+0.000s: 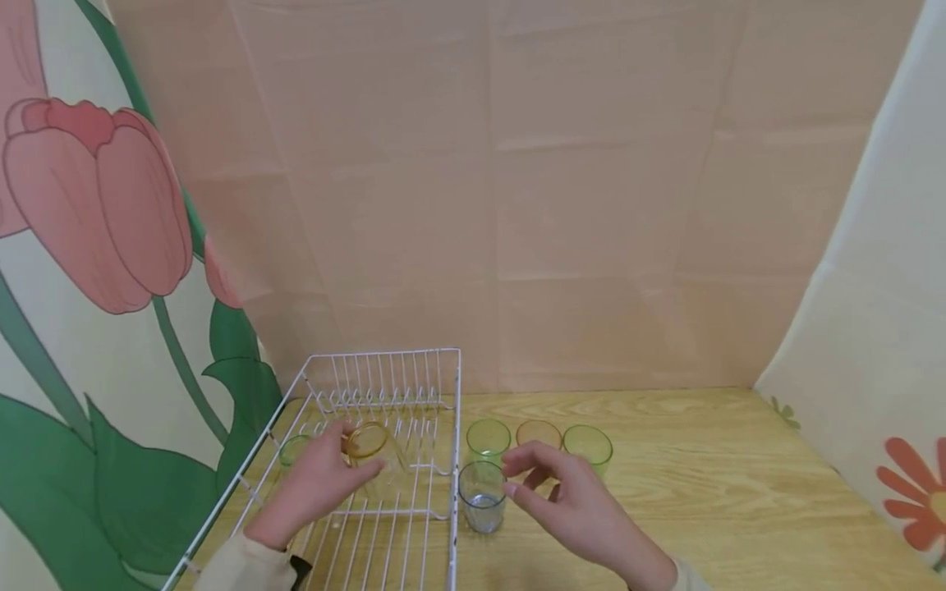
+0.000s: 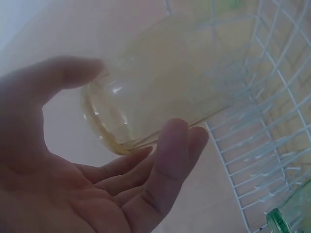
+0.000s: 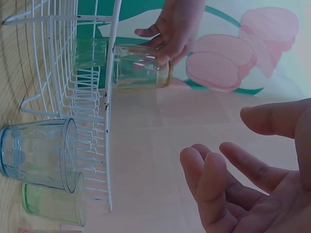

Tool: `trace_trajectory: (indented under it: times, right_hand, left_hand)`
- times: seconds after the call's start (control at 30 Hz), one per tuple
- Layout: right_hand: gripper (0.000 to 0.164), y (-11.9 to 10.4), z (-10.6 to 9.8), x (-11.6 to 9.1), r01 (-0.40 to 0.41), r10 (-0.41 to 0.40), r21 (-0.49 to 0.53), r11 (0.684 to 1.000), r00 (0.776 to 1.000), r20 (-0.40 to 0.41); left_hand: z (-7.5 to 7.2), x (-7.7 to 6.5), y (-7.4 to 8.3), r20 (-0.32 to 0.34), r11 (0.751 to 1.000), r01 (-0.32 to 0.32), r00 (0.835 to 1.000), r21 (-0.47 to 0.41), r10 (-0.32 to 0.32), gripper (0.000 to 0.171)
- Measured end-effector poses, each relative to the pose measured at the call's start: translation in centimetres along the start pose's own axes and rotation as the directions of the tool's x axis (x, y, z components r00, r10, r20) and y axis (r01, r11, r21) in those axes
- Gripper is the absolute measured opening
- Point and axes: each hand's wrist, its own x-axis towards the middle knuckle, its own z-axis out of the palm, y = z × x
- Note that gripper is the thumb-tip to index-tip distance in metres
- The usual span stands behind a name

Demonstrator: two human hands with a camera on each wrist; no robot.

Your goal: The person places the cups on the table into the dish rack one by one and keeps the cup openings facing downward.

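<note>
My left hand [image 1: 321, 476] grips an amber glass [image 1: 367, 443] by its thick base, thumb on one side and fingers on the other. The glass is upside down above the white wire rack [image 1: 456, 427], its mouth toward the wires. A green glass [image 1: 294, 449] stands in the rack beside that hand, partly hidden by it. My right hand [image 1: 572, 505] hovers with loosely bent fingers and nothing between them. Nearest to it is a clear bluish glass [image 3: 39, 153], upright on the table; the right wrist view shows a gap between them.
Behind the bluish glass stand a green glass [image 1: 488, 439], an orange glass [image 1: 539, 432] and another green glass [image 1: 588, 443] in a row on the wooden table [image 1: 709, 476]. The rack's raised side rail lies between them and my left hand. A pinkish cloth [image 1: 591, 205] hangs behind.
</note>
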Motion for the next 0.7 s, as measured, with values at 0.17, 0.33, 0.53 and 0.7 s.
trace_trajectory:
  times: [0.17, 0.33, 0.53, 0.7]
  right_hand:
    - [0.019, 0.1, 0.1, -0.1, -0.009, 0.009, -0.001, 1.0, 1.0, 0.007]
    - [0.018, 0.2, 0.0, -0.2, -0.02, 0.02, 0.002, 1.0, 1.0, 0.015]
    - [0.016, 0.3, -0.1, -0.2, -0.024, 0.024, -0.01, 1.0, 1.0, 0.012]
    - [0.015, 0.4, -0.1, -0.2, -0.017, 0.017, -0.012, 1.0, 1.0, 0.02]
  left_hand:
    - [-0.4, 0.1, -0.8, 0.0, 0.998, 0.02, 1.0, 0.067, -0.02, 0.058]
    - [-0.3, 0.5, -1.6, 0.01, 0.996, 0.038, 0.999, 0.083, -0.039, 0.055]
    - [-0.2, 1.3, -2.7, 0.037, 0.995, 0.056, 0.998, 0.08, -0.06, 0.053]
    - [-0.2, 1.6, -3.7, 0.062, 0.995, 0.094, 0.994, 0.025, -0.095, 0.051]
